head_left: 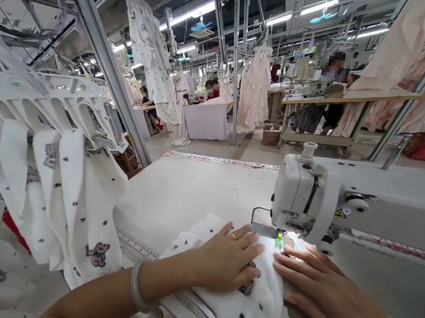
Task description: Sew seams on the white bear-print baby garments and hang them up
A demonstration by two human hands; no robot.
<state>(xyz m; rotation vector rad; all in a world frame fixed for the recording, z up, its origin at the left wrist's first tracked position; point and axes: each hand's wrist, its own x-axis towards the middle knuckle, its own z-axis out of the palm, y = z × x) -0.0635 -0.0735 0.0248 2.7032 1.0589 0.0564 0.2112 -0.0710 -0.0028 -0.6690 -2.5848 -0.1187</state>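
White dotted fabric [253, 307] with a grey-purple printed figure lies across the sewing table and hangs over its front edge. My left hand [234, 257] rests on it, palm down with fingers spread, a ring on one finger and a bangle on the wrist. To the right, my right hand [317, 285] lies with fingers stretched out along the fabric's edge. Just ahead of both hands is the lit needle area of a white sewing machine [298, 195], where the fabric reaches the presser foot. The right fingertips are close to the foot; the palm's underside is hidden.
White dotted garment pieces [86, 203] hang from a hanger rack [44, 93] at the left. Measuring tape [137, 244] runs along the near edge of the white table [200, 184]. Beyond stand metal posts, pink garments [256, 87], other sewing tables [349, 97] and people at work.
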